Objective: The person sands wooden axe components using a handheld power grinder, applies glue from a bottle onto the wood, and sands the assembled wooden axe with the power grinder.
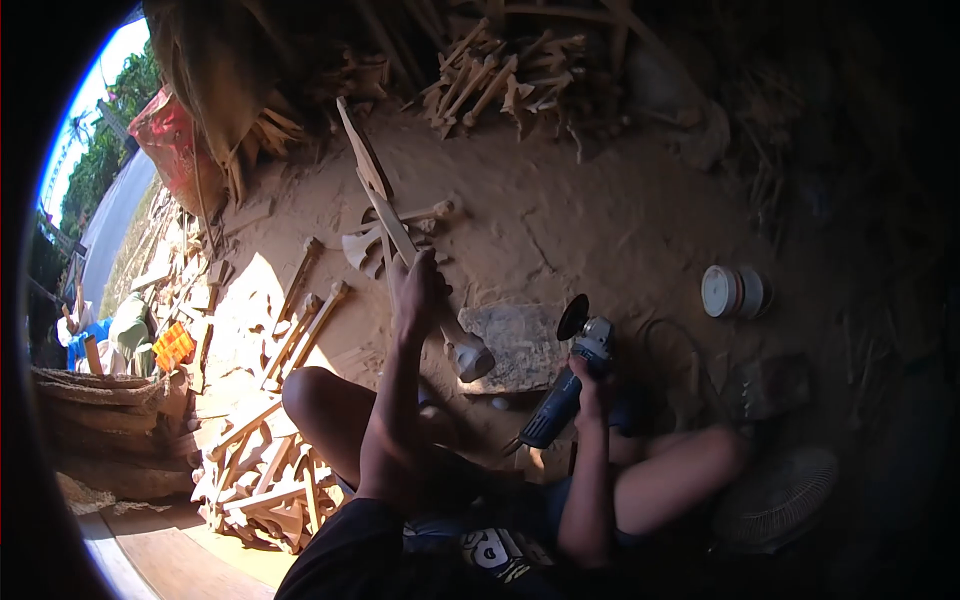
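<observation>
My left hand (422, 292) is wrapped round a long pale piece (398, 232). It looks like bone or wood; I cannot tell which. Its thin, split end points away from me, and its thick knobbed end hangs near my knee, over the left edge of a flat worn block (515, 345). In my right hand (592, 385) is an angle grinder (555, 405), gripped near its head with the disc up. The disc stands apart from the pale piece, above the block's right end. Whether the disc is spinning cannot be made out.
Similar knobbed pieces (318, 325) lie on the sandy ground to the left. Heaps of them stand at the far side (490, 85) and by my left knee (265, 480). A white tub (735, 292) and a fan (780, 495) are at the right, in shadow.
</observation>
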Demonstrator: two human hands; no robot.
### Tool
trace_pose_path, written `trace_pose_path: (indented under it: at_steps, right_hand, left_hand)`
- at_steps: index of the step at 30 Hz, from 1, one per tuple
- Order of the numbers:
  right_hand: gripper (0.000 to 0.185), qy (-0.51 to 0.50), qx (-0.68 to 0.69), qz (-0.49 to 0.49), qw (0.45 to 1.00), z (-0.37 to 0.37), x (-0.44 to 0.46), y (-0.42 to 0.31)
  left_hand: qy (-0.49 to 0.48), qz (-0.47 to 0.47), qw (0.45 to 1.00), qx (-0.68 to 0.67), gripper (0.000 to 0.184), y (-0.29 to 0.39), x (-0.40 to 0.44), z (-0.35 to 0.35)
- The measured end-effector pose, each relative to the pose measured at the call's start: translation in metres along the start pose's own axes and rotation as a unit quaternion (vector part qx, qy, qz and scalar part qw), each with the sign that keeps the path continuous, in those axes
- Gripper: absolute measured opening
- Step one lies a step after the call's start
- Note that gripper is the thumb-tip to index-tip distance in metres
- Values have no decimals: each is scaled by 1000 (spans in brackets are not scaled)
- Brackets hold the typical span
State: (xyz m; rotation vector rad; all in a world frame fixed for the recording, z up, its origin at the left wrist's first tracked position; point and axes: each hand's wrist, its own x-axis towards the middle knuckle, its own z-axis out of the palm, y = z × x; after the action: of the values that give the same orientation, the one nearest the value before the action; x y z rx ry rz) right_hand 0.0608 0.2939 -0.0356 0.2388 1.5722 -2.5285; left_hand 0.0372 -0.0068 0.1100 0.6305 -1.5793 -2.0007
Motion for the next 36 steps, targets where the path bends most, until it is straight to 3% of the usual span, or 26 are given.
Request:
trace_pose_path:
  at_steps: [2,3,6,10,12,14,16,17,18,19,21,22,23,26,27,29,30,31,32,33,34,35,36]
  right_hand:
    - [70,-77,228,179,954,-7,3,-2]
    - [74,-143,272,188,933,-10,13,4]
    - [77,-263,463,366,763,-10,28,9]
    - [83,-302,628,412,587,8,44,97]
    - [86,-290,637,434,567,23,48,116]
    - [85,-264,570,500,596,29,52,115]
    - [82,-298,484,473,673,36,46,104]
    - [84,-265,251,446,817,36,39,100]
    - [86,-212,-9,396,894,39,18,87]
    - [88,-141,-270,319,897,39,3,84]
    - [95,-81,-422,145,891,39,-20,102]
    - [99,-82,-433,120,889,42,-20,94]
    - [104,-82,-445,95,887,45,-20,87]
    - [97,-70,-418,38,905,50,-1,101]
    - [87,-65,-468,19,881,55,6,101]
    - [75,-72,-498,-15,864,49,19,95]
    - [69,-77,-513,-30,855,45,25,91]
    - [51,-10,-455,-128,881,37,33,80]
    - [36,64,-382,-52,921,42,44,37]
    - [25,126,-318,-83,936,22,65,35]
    - [19,152,-259,-101,949,-4,94,28]
    - [17,217,-176,-123,952,-28,130,31]
    - [17,264,-227,-121,930,-51,160,27]
  left_hand:
    - [37,64,995,68,17,45,7,-7]
    - [28,87,994,52,19,65,11,-16]
    - [-1,138,988,71,23,114,26,-44]
    - [44,123,988,80,23,141,27,-56]
    - [58,101,991,64,24,127,29,-59]
    - [76,69,993,57,25,116,28,-60]
    - [45,51,997,37,20,118,25,-61]
    - [105,4,992,69,22,125,28,-56]
    - [112,14,991,67,20,123,28,-58]
    - [111,-2,992,65,17,119,32,-68]
    - [118,3,991,69,13,108,38,-79]
    - [125,24,989,75,13,101,39,-80]
    - [97,-9,995,-3,14,97,42,-89]
    - [190,-55,977,-80,20,106,33,-49]
    - [108,-107,970,-188,25,95,42,-66]
    - [-19,-219,903,-370,33,75,68,-107]
    - [-93,-234,895,-368,32,79,65,-100]
    - [-81,-251,878,-400,32,76,68,-100]
    - [-67,-266,859,-432,32,74,71,-101]
    - [48,-210,896,-388,33,78,60,-70]
    - [160,-148,917,-335,33,88,37,-16]
    - [184,-146,912,-337,33,85,38,-13]
    - [207,-145,907,-338,33,81,38,-10]
